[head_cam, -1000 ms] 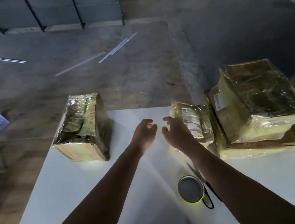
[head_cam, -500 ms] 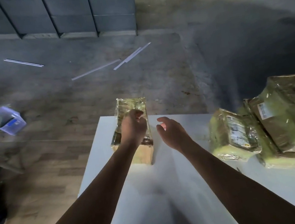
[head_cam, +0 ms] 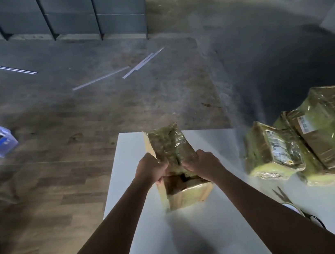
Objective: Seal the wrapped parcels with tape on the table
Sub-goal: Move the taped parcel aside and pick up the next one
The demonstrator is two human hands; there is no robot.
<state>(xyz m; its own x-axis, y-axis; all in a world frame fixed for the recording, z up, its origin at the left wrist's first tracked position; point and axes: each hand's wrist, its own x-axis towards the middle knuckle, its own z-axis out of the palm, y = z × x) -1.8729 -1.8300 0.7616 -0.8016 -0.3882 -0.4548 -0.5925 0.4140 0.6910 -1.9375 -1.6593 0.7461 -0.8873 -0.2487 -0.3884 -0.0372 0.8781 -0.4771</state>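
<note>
Parcel [head_cam: 169, 146]: a film-wrapped box on the white table [head_cam: 199, 234]. It runs lengthwise away from your fingers, and at its near end, just below them, the wrap gapes over bare cardboard.
Table edges: the left edge runs close to the outside of your left hand [head_cam: 151, 169]. The far edge lies just beyond the parcel's far end.
Open room: bare tabletop lies on your side of the fingers, between your forearms.
Right of your fingers: two more wrapped parcels, the smaller [head_cam: 273, 150] near and the larger [head_cam: 330, 125] behind it. Scissors [head_cam: 281, 193] lie nearer to you.
Left fingers [head_cam: 164, 169]: curled tight, grasping the loose wrap at the parcel's near top edge.
Right hand [head_cam: 204, 164]: its fingers [head_cam: 189, 164] are curled and grip the same wrap, almost meeting your left.
</note>
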